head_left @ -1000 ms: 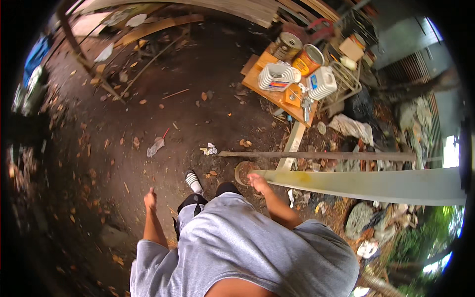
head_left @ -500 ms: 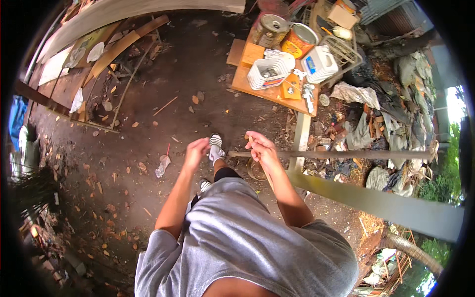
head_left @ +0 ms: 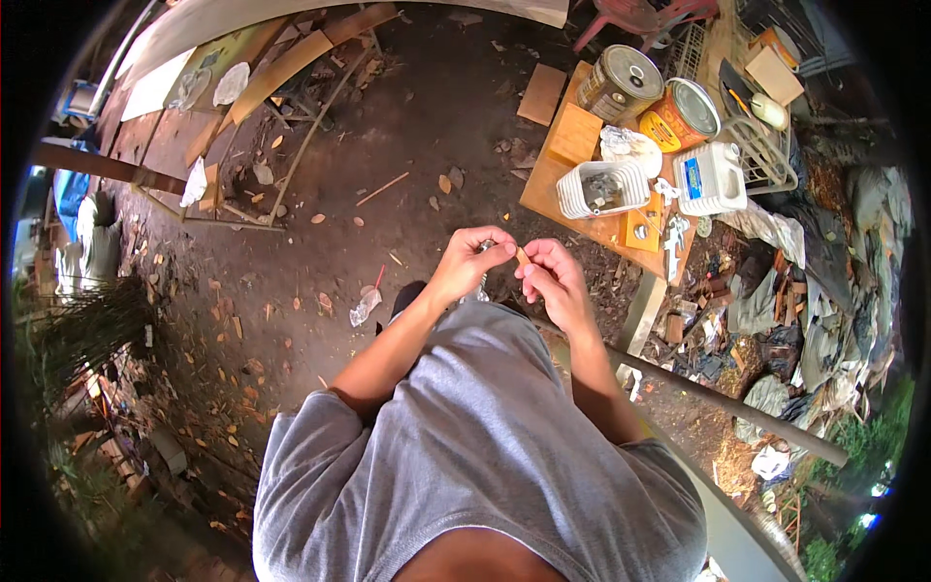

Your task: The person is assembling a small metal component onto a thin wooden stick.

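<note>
Dirt ground [head_left: 407, 126], a cluttered wooden table [head_left: 545, 184] at the far right, and two hands meeting over a small orange-brown piece [head_left: 523, 257].
A long pole [head_left: 737, 403] runs out to the right behind the right forearm; on the table stand a dark metal can [head_left: 621, 89], an orange can [head_left: 669, 124], a white jug [head_left: 716, 191] and a white ribbed tub [head_left: 578, 196]. The right hand [head_left: 561, 287] pinches the piece between thumb and fingers, near the middle of the scene; the left hand [head_left: 467, 262] brings thumb and forefinger together against it, whether clamped I cannot tell.
</note>
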`<state>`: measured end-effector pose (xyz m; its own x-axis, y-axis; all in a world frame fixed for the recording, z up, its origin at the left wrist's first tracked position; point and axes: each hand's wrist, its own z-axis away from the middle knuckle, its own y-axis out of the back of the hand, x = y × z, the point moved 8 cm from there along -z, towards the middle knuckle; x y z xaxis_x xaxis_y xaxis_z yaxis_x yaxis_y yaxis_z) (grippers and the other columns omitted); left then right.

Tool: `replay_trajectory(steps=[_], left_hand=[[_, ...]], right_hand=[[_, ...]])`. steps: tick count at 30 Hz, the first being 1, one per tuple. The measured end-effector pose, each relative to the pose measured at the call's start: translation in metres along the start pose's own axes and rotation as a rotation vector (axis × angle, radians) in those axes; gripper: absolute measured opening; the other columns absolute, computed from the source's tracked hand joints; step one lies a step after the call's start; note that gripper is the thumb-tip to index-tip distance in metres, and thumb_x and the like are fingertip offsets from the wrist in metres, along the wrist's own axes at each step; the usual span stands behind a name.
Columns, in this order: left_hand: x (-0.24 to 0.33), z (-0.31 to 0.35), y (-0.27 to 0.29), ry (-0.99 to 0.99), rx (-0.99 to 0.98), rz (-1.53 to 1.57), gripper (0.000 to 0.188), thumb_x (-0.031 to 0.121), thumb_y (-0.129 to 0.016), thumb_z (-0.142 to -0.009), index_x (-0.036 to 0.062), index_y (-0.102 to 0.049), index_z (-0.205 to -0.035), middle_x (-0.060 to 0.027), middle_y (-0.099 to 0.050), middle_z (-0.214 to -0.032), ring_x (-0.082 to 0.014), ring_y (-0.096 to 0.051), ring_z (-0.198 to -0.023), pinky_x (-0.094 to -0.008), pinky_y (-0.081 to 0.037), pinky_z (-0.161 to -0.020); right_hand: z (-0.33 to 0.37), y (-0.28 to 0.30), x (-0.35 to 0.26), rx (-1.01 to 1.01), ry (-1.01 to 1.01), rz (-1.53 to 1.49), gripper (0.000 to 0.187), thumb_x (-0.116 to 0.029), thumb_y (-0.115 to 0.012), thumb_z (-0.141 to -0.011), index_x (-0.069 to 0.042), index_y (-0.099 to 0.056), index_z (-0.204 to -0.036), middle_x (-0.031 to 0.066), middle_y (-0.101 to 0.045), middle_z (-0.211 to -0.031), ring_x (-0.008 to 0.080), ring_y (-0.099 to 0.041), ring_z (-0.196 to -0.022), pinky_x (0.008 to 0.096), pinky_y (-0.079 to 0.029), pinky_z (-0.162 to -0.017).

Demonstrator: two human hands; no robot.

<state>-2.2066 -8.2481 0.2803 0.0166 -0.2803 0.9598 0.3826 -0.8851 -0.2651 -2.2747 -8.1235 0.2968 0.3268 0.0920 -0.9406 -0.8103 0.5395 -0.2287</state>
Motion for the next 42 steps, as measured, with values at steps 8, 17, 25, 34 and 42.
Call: replay_trajectory(steps=[8,17,25,34,42], left_hand=[[0.031,-0.031,0.015,-0.034,-0.096,-0.104,0.013,0.012,-0.064,-0.090,0.0003,-0.067,-0.087,0.0007,-0.065,-0.083,-0.0060,-0.056,-0.080,-0.0241,-0.044,-0.073],[0.067,-0.038,0.035,-0.040,-0.107,-0.314,0.011,0.010,-0.062,-0.087,-0.0001,-0.066,-0.083,0.0003,-0.061,-0.075,-0.0069,-0.053,-0.073,-0.0256,-0.042,-0.067],[0.078,-0.032,0.067,-0.016,-0.111,-0.096,0.013,0.011,-0.064,-0.088,-0.0006,-0.066,-0.085,0.0021,-0.061,-0.074,-0.0061,-0.052,-0.073,-0.0250,-0.042,-0.067],[0.095,-0.015,0.095,-0.050,-0.252,-0.048,0.012,0.010,-0.065,-0.088,-0.0009,-0.068,-0.089,-0.0001,-0.065,-0.081,-0.0072,-0.056,-0.077,-0.0265,-0.044,-0.069],[0.096,-0.002,0.111,-0.007,-0.316,-0.128,0.009,0.009,-0.068,-0.086,0.0003,-0.067,-0.083,-0.0001,-0.065,-0.077,-0.0074,-0.057,-0.076,-0.0253,-0.044,-0.068]], right_hand=[[-0.026,-0.003,-0.026,0.048,0.012,0.156,0.016,-0.008,-0.056,-0.095,-0.002,-0.056,-0.109,0.0013,-0.063,-0.080,0.0045,-0.053,-0.062,0.0202,-0.045,-0.056],[-0.029,-0.015,-0.045,0.166,0.080,0.311,0.017,-0.006,-0.068,-0.088,-0.002,-0.063,-0.104,0.0006,-0.066,-0.083,0.0028,-0.055,-0.068,0.0190,-0.044,-0.060],[-0.040,-0.049,-0.054,0.211,0.146,0.228,0.017,-0.004,-0.072,-0.085,0.001,-0.067,-0.100,-0.0001,-0.065,-0.082,0.0039,-0.058,-0.073,0.0191,-0.045,-0.064],[-0.046,-0.084,-0.070,0.182,0.165,0.469,0.018,-0.006,-0.074,-0.082,-0.002,-0.070,-0.100,0.0037,-0.070,-0.079,0.0051,-0.062,-0.068,0.0212,-0.049,-0.060],[-0.045,-0.112,-0.080,0.161,0.226,0.638,0.015,-0.006,-0.074,-0.078,-0.004,-0.072,-0.092,0.0095,-0.068,-0.077,0.0156,-0.065,-0.061,0.0280,-0.049,-0.056]])
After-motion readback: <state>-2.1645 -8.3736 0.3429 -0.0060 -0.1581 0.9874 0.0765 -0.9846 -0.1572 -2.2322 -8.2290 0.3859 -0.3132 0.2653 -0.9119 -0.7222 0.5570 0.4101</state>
